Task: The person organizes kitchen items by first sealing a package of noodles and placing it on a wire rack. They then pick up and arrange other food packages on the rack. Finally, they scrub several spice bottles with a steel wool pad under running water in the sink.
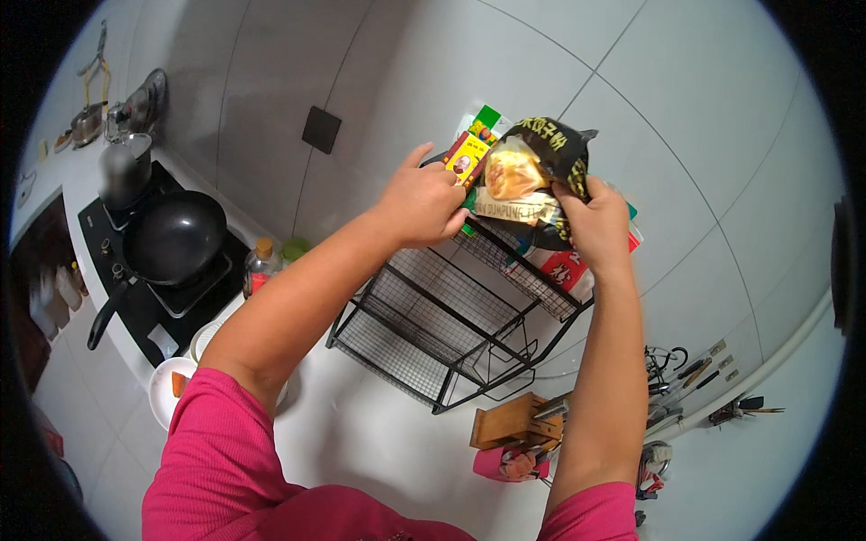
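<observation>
A black plastic food bag [534,166] with a picture of dumplings and printed writing is pinched at its right edge by my right hand [599,223]. It is tilted above the top basket of a black wire rack [514,267]. My left hand [423,203] lies with bent fingers over the lower end of a yellow and red box [468,159], one finger sticking out; whether it grips the box or only touches it is hidden. A green-topped packet [486,116] shows behind the box. Below the bag, a red and white packet [565,270] sits in the top basket.
To the left, a black wok [174,237] sits on a hob [98,226], near a bottle [262,260] and a plate [161,399]. A wooden knife block [500,426] and a pink container [494,464] stand by my right forearm. Utensils [697,372] hang on the tiled wall.
</observation>
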The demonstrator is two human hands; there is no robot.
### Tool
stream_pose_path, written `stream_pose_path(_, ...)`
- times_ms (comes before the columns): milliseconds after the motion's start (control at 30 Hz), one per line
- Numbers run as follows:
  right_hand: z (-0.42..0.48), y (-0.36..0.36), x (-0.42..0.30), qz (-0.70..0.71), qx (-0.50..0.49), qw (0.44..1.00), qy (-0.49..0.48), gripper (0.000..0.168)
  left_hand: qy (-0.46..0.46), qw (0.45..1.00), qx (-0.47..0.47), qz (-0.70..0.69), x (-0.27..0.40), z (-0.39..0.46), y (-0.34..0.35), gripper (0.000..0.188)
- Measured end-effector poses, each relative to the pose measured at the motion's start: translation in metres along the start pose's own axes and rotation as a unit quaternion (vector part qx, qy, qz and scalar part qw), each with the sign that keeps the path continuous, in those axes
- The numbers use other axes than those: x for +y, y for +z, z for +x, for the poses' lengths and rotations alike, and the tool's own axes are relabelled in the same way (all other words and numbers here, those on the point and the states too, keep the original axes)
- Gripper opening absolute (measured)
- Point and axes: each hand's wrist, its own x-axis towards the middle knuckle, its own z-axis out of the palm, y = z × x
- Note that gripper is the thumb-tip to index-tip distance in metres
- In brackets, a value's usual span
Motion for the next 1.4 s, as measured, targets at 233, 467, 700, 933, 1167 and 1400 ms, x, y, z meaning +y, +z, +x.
stream_pose_path(233, -0.007, 0.029, 0.022, -0.026, 0.006, 0.999, 0.031, 0.026, -0.033, 0.997, -0.064, 0.004, 0.002, -0.001, -0.013, 0.023)
stream_pose_path(467, -0.010, 0.029, 0.025, -0.023, 0.018, 0.998, 0.049, 0.023, -0.099, 0.991, 0.029, -0.089, 0.007, -0.004, -0.001, 0.039)
stream_pose_path(700, -0.014, 0.007, 0.013, 0.086, 0.059, 0.994, 0.019, 0.020, -0.143, 0.967, 0.075, -0.197, -0.006, 0.003, -0.001, 0.048)
stream_pose_path(933, -0.039, -0.023, 0.004, 0.171, 0.178, 0.969, 0.027, 0.023, -0.283, 0.958, 0.017, -0.033, 0.000, 0.047, -0.015, 0.090)
stream_pose_path(1167, -0.067, -0.062, 0.014, 0.260, 0.221, 0.940, 0.027, 0.023, -0.315, 0.944, -0.097, 0.017, 0.013, 0.067, -0.007, 0.105)
stream_pose_path(1400, -0.102, -0.095, 0.026, 0.265, 0.222, 0.933, 0.100, 0.026, -0.319, 0.943, -0.092, 0.022, 0.011, 0.065, -0.003, 0.099)
